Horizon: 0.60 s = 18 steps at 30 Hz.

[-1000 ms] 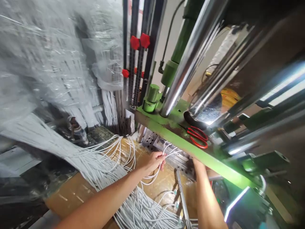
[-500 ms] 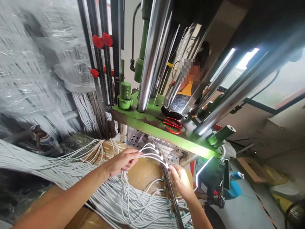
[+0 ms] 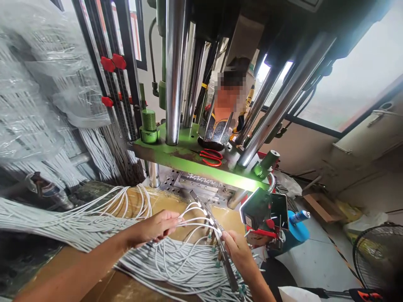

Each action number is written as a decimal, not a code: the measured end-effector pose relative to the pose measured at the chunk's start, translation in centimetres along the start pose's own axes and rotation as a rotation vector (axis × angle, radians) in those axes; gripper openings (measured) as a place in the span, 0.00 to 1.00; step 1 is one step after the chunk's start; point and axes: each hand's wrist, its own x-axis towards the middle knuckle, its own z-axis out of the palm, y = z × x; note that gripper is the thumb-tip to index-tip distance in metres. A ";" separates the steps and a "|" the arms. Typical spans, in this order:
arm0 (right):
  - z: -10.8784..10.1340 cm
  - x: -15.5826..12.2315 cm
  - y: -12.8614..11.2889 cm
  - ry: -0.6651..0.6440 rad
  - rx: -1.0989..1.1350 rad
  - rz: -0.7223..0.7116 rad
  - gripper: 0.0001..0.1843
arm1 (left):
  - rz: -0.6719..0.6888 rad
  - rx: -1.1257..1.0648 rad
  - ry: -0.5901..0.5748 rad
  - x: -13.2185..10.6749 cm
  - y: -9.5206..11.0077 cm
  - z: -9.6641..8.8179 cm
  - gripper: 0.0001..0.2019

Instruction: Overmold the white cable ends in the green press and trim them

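Our left hand pinches a small bunch of white cables between thumb and fingers, above a tan cardboard sheet. Our right hand closes on their far ends just beside a long slotted metal bar. The cables run roughly level across our view between the two hands, their tips curving toward the bar. The bar lies on a slant, its upper end by a perforated mould plate and its lower end coming toward us. Our right hand is the nearer to it; the left stands farther off. Below both hands spreads a heap of loose cable, with small teal fittings among the strands. Beyond, a green press platen carries red-handled scissors among chrome guide columns. A co-worker stands behind the columns. At left, plastic-wrapped cable bundles hang beside a rack with red knobs. At right, a black handheld unit stands near a blue spray can.
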 end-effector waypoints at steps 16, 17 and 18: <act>-1.2 -2.2 -0.5 0.051 -0.097 0.023 0.23 | 0.058 0.175 -0.091 -0.1 -1.0 0.8 0.25; -1.2 -2.3 -0.6 0.050 -0.105 0.025 0.24 | 0.051 0.181 -0.103 0.1 -0.8 0.8 0.26; -1.2 -2.3 -0.8 0.055 -0.119 0.026 0.24 | 0.045 0.193 -0.120 0.1 -0.6 0.9 0.26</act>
